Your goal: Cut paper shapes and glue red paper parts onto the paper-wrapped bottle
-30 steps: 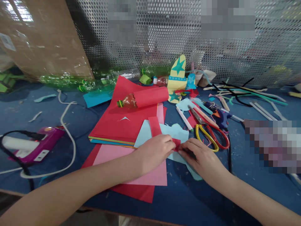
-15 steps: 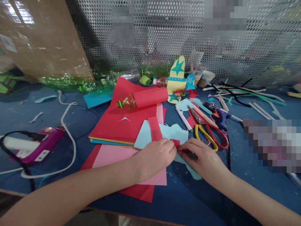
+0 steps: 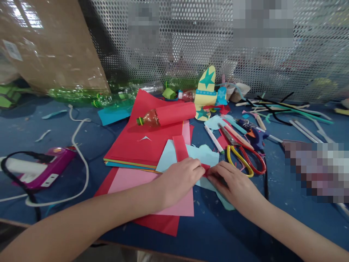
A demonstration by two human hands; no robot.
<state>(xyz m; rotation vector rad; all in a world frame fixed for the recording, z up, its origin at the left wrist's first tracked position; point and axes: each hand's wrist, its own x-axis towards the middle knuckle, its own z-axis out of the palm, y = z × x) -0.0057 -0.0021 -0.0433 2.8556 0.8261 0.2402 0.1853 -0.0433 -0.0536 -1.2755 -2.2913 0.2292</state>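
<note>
A small folded piece of red paper (image 3: 205,169) is pinched between my two hands at the middle of the table. My left hand (image 3: 185,176) is closed on its left side, with the thumb hidden. From the right, my right hand (image 3: 229,178) grips the other end with its fingertips. Under both hands lies light blue paper (image 3: 201,154), and a red paper strip (image 3: 180,148) rests across it. Behind them a bottle wrapped in red paper (image 3: 177,113) lies on a stack of coloured sheets (image 3: 131,145). Pink paper (image 3: 128,182) sticks out under my left forearm.
Scissors (image 3: 242,154) with red and yellow handles and a white marker (image 3: 214,139) lie beside my right hand. A glue gun (image 3: 256,136) is further right. A purple power strip (image 3: 58,163) with cables sits at left. Plastic bottles (image 3: 73,95) line the back by a cardboard sheet (image 3: 54,43).
My left fingers have shifted slightly on the red piece, and a little more of it shows between the hands. The whole view has moved very slightly; everything else lies as before.
</note>
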